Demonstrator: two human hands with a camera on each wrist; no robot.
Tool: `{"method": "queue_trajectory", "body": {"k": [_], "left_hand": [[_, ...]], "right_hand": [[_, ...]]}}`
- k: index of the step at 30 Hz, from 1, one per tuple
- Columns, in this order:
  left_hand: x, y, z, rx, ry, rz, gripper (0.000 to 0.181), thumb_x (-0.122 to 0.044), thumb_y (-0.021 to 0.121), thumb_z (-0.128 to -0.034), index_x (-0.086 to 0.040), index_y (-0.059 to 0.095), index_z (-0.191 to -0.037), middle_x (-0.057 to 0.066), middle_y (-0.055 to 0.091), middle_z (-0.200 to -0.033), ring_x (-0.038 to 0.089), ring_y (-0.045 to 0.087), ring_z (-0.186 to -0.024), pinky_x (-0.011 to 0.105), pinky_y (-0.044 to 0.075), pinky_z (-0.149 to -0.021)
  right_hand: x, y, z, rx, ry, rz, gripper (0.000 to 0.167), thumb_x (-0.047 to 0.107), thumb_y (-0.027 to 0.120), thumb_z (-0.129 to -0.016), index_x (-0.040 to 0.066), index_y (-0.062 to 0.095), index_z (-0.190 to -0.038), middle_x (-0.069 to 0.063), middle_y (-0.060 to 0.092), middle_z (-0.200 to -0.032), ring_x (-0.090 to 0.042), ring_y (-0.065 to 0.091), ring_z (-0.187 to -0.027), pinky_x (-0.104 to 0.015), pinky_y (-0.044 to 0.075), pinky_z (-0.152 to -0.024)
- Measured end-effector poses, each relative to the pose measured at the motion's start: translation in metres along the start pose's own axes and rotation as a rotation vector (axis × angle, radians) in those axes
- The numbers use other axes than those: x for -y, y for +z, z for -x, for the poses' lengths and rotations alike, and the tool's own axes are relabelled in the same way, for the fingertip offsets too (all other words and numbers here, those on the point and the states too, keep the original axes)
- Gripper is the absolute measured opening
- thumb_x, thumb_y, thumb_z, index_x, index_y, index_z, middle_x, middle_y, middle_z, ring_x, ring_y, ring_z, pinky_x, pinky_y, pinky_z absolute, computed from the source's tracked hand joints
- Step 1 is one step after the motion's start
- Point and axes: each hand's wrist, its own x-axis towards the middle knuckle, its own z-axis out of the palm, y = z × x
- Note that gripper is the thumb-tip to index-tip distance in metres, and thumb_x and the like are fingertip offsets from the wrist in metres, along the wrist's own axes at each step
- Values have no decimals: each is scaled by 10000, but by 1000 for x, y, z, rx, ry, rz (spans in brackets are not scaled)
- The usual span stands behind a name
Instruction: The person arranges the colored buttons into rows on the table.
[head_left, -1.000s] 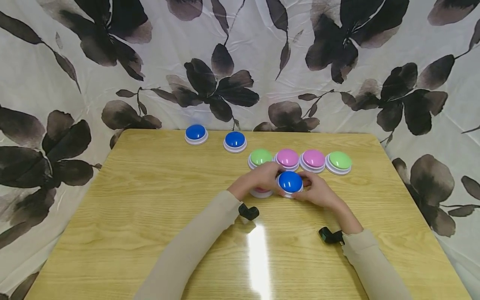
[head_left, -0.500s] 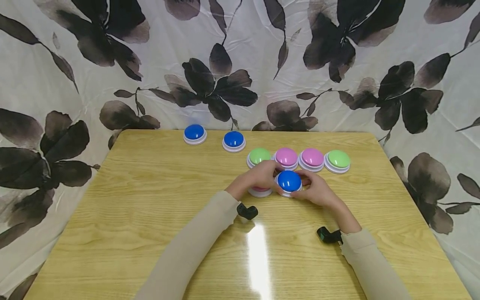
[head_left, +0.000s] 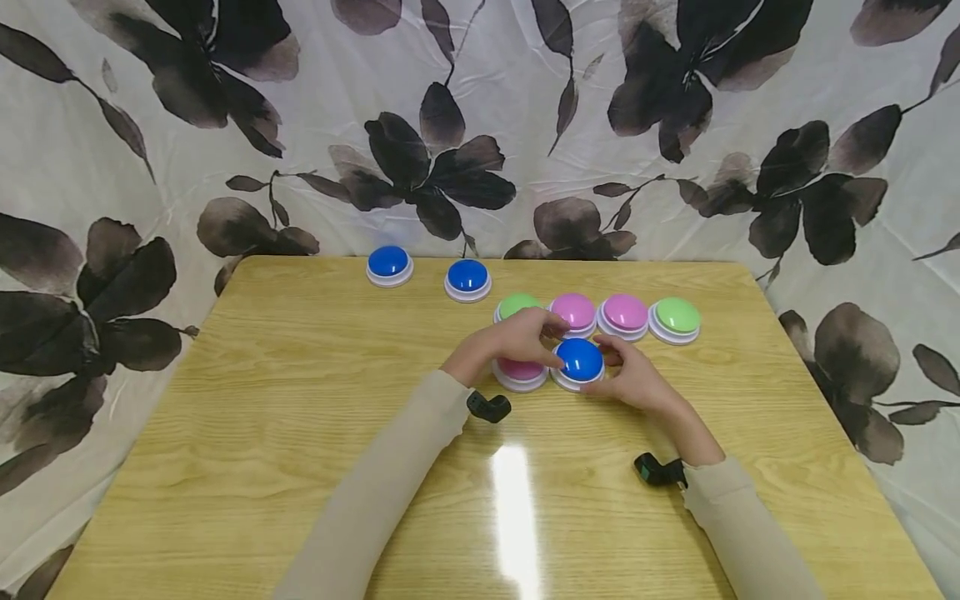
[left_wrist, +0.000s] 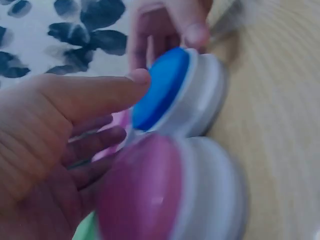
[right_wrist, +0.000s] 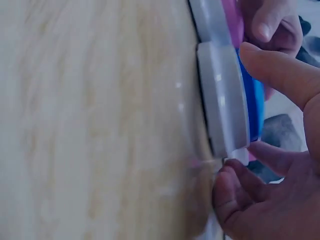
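A blue dome push button (head_left: pixel 581 360) with a white base sits on the table between both hands, right of a pink button (head_left: pixel 521 372) in the front row. My left hand (head_left: pixel 525 337) hovers over the pink button, fingers apart and gripping nothing. Its thumb points at the blue dome in the left wrist view; whether it touches cannot be told. With thumb and fingers at opposite edges, my right hand (head_left: pixel 633 379) holds the blue button in the right wrist view. Behind stand a green button (head_left: pixel 517 305), partly hidden by the left hand, and two pink ones (head_left: pixel 625 313).
Another green button (head_left: pixel 677 317) ends the back row at the right. Two blue buttons (head_left: pixel 389 263) stand apart near the far edge of the wooden table (head_left: pixel 300 400). A floral cloth (head_left: pixel 300 108) hangs behind it.
The blue button has stayed nearly in place. My left hand has let go of it and moved slightly left and up, uncovering more of the pink button. The right hand has hardly moved.
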Motion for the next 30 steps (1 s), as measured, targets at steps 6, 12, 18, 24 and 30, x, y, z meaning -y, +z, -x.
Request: {"method": "queue_trajectory", "body": {"k": [6,12,18,24,30], "left_hand": [[11,-24,16,-67,86,105,529,-199,738,-873,-10,562,-1335,125,604,-1255,217,582,-1097,253,483,-903],[33,-47,37,-186,79,153,408,-147,691,-908,2,608,-1280,157,626,-1195,206,597,-1002,298,500,-876],[57,-54,58,-251,-10,152,362,-143,699,-909,-11,639,-1241,75,643,-1036,227,575,-881,292,498,-755],[81,-57,76,-280,-96,156,367,-155,686,-921,-25,626,-1259,60,622,-997,248,536,-847,292,472,-648],[104,-59,92,-359,-146,82,359,-165,688,-916,-11,631,-1235,84,637,-1031,235,562,-918,320,497,-799]], "right_hand": [[23,-3,10,-90,-54,-75,633,176,734,-883,-15,430,-1405,-226,454,-1394,-383,435,-1248,-509,398,-1000],[47,-7,10,-115,-153,-134,411,157,687,-922,-1,567,-1282,-219,562,-1271,-307,556,-1127,-265,474,-867],[58,0,11,-67,-164,-139,392,135,658,-941,-25,562,-1286,-203,577,-1257,-266,558,-1111,-250,475,-858],[71,10,7,-42,-167,-166,336,139,675,-927,18,601,-1231,-145,611,-1198,-244,574,-1063,-354,465,-890],[80,26,1,-11,-202,-198,325,92,666,-925,-33,599,-1217,-185,615,-1179,-267,593,-1022,-357,474,-873]]}}
